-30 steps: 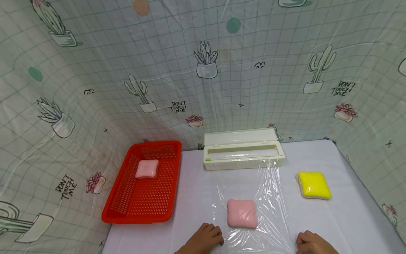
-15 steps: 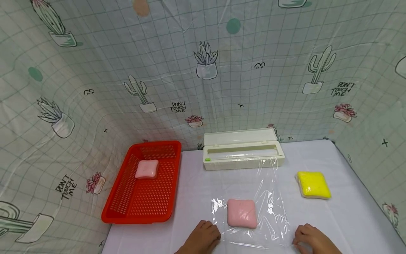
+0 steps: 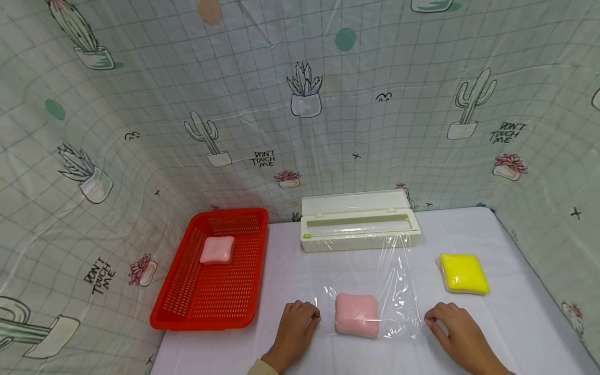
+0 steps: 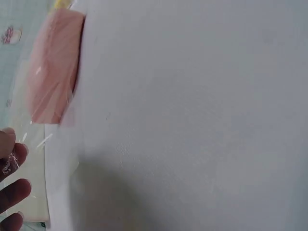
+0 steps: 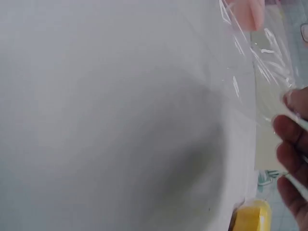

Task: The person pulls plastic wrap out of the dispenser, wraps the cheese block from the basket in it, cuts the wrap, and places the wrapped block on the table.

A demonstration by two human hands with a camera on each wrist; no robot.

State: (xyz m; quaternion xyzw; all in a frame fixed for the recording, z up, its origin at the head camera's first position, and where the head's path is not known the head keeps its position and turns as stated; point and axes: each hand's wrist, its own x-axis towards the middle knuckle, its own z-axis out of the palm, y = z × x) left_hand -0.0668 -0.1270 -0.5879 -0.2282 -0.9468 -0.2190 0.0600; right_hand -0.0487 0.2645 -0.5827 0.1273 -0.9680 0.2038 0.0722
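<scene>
"DON'T TOUCH ME" on backdrop cloth

Site: a small fabric-walled work corner; the building type, domestic or otherwise, cannot be determined. Patterned fabric printed with grid lines, potted cacti and the words "DON'T TOUCH ME" fills the top, left and right of the frame, in visible folds. A white-covered tabletop occupies the lower centre. Household-type items noted: a red perforated basket at left of centre and, at centre, an off-white dispenser with clear film drawn out.
</scene>
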